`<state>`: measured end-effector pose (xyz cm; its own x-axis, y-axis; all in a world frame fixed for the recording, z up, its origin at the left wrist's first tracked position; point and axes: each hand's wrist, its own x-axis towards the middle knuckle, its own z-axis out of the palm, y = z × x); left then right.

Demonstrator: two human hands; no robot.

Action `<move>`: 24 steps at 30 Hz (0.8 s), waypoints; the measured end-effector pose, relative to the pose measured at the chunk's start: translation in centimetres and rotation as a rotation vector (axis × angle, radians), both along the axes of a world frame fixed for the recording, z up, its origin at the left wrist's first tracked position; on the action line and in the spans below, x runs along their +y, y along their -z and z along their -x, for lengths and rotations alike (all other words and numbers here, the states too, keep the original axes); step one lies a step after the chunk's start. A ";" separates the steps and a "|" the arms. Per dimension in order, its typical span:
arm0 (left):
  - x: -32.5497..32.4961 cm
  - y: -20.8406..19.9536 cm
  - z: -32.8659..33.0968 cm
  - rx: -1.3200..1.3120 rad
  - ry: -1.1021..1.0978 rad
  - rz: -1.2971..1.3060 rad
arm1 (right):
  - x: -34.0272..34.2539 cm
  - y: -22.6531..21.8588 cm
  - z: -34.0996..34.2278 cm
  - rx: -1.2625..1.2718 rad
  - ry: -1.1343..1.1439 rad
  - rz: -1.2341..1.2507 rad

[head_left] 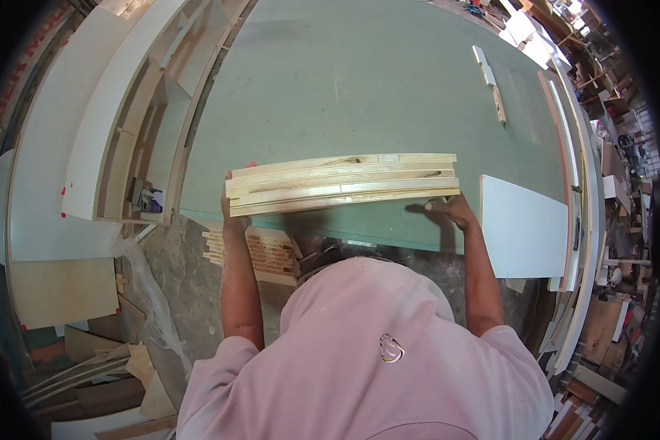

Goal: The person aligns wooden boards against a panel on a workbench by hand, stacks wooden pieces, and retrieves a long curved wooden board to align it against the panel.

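A bundle of pale wooden strips (341, 180), laid side by side, is held crosswise above the green tabletop (330, 81) near its front edge. My left hand (234, 218) grips the bundle's left end, with fingertips showing at its far corner. At the other end, my right hand (456, 210) holds the strips, its thumb stretched along the near side and its other fingers mostly hidden. The bundle casts a shadow on the green surface below. Some strips show dark knots and joint lines.
A white panel (524, 227) lies by my right hand. A narrow strip piece (489, 82) rests farther back on the tabletop. At left stands a cabinet carcass (117, 125). More stacked strips (264, 253) sit low beside my left forearm, and board offcuts (99, 374) lie at lower left.
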<state>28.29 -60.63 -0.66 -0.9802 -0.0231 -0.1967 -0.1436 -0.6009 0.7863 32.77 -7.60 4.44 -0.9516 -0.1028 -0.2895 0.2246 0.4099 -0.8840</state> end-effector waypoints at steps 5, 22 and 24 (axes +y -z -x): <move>0.8 0.0 0.0 0.072 0.008 0.059 | -0.2 1.1 -0.2 -0.056 0.191 0.105; 0.9 -4.0 -2.3 -0.029 -0.158 0.122 | 0.3 -0.7 -2.7 0.057 0.176 0.415; 1.8 -5.1 -2.9 0.002 -0.167 0.089 | -0.9 -1.2 -2.8 0.126 0.268 0.499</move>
<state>31.14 -58.85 4.46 -0.9616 -0.2031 -0.1844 -0.0457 -0.5443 0.8376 35.59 -8.52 5.68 -0.9872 0.0515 -0.1511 0.1441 -0.1197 -0.9823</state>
